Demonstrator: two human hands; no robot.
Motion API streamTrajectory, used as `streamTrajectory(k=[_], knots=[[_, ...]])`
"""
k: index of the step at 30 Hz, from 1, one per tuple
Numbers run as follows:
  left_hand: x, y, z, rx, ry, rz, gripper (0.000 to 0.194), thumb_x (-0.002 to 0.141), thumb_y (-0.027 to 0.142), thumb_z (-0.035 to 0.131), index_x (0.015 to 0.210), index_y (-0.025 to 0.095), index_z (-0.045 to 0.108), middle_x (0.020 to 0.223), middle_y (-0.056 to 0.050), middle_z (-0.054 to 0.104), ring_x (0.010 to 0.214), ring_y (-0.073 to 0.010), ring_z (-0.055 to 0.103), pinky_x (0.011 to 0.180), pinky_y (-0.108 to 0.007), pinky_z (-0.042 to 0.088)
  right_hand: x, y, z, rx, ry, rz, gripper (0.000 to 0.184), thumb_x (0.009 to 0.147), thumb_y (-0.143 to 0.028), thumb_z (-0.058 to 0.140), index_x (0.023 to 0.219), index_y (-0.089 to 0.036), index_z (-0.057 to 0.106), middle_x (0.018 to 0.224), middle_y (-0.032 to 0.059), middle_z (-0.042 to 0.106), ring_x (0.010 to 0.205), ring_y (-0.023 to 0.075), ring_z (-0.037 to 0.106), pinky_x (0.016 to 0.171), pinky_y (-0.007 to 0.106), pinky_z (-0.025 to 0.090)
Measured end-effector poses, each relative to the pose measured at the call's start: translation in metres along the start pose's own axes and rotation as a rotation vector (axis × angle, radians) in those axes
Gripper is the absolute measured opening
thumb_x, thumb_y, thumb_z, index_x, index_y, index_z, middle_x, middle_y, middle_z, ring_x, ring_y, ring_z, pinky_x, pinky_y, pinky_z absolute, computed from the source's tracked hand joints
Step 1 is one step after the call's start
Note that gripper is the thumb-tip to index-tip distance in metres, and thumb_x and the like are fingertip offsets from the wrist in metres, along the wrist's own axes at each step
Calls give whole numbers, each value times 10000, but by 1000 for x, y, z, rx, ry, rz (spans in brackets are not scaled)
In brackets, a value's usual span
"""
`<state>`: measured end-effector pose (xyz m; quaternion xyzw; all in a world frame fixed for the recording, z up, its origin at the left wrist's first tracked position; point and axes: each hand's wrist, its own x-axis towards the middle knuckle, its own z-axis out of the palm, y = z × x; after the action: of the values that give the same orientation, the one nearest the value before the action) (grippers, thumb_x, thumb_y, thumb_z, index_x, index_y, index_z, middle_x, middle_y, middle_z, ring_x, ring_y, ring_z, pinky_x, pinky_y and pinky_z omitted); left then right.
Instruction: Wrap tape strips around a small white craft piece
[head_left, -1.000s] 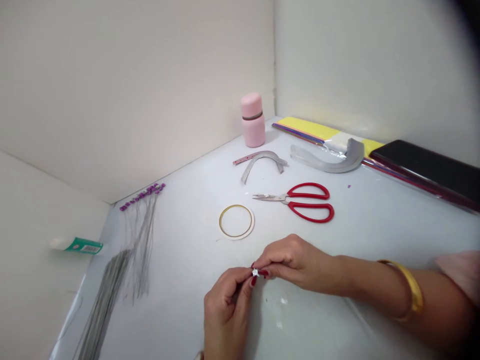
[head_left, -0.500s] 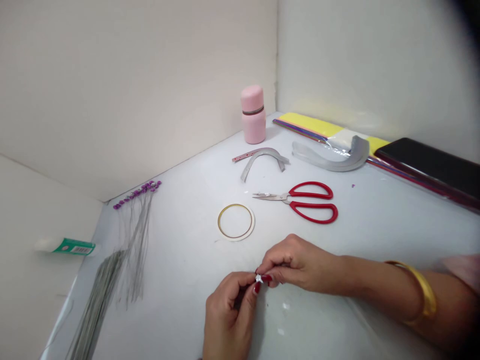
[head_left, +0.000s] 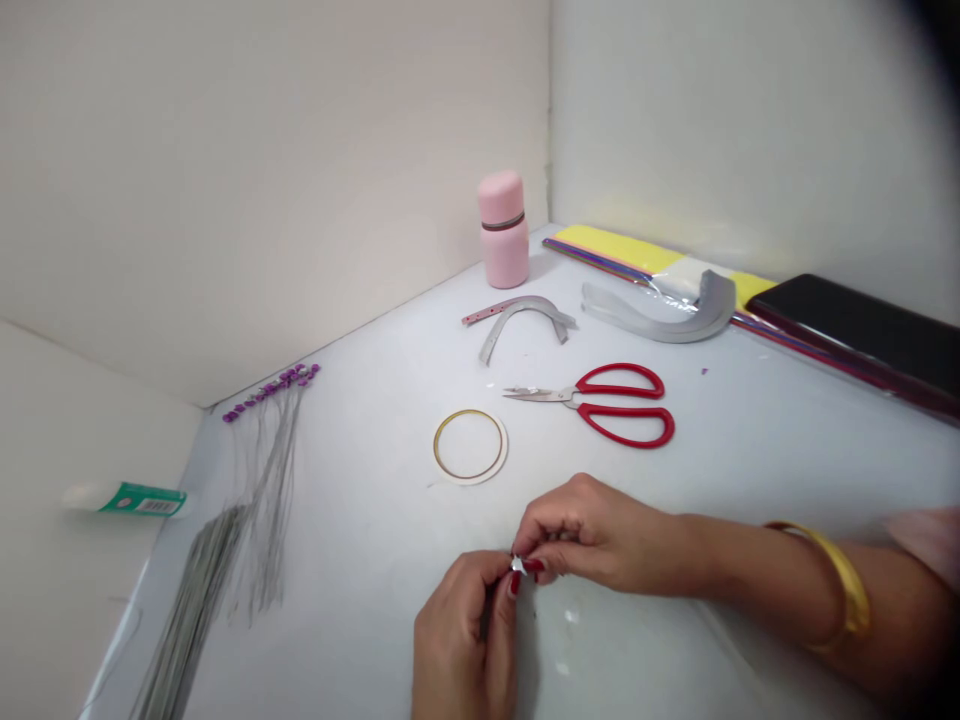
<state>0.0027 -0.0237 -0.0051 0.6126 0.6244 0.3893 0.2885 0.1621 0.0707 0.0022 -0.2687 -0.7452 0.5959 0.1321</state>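
The counter is white. The left hand and right hand both pinch a tiny shiny bit, at five o'clock from the ring of tape. It could slip or tear if one grip pulls too hard.

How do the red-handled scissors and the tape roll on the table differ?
The scissors are long with metal blades; the tape roll is a thin ring. The scissors have red handles, while the tape roll is white with a yellowish inner rim. Both lie flat on the table.
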Motion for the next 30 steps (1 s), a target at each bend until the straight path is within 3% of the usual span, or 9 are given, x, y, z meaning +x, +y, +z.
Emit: streamTrajectory(k=[11,16,23,30], knots=[[3,2,-1,-83,-9,19,210,834,245,450,830,198,654,738,-46,660,621,-147,577,581,-234,445,2,0,1,72,1,20,152,773,-155,503,858,-127,625,715,38,661,666,125,629,593,199,479],[5,1,-3,-190,41,-11,194,818,266,492,849,178,662,818,-61,690,690,-158,616,621,-240,477,2,0,5,-15,78,-98,197,812,-204,497,960,-151,616,822,39,666,731,122,618,658,205,479],[0,1,-2,-66,154,-63,113,784,248,555,809,191,650,761,-31,695,670,-155,632,616,-233,495,-1,-3,9,-196,174,-186,200,833,-208,474,883,-137,654,725,28,666,649,105,609,610,176,467],[-3,4,-1,-10,165,44,101,789,201,539,830,190,631,777,-33,677,687,-149,635,640,-230,491,-2,-5,11,-279,198,-240,196,840,-200,470,892,-141,649,776,33,676,697,103,615,646,169,459]])
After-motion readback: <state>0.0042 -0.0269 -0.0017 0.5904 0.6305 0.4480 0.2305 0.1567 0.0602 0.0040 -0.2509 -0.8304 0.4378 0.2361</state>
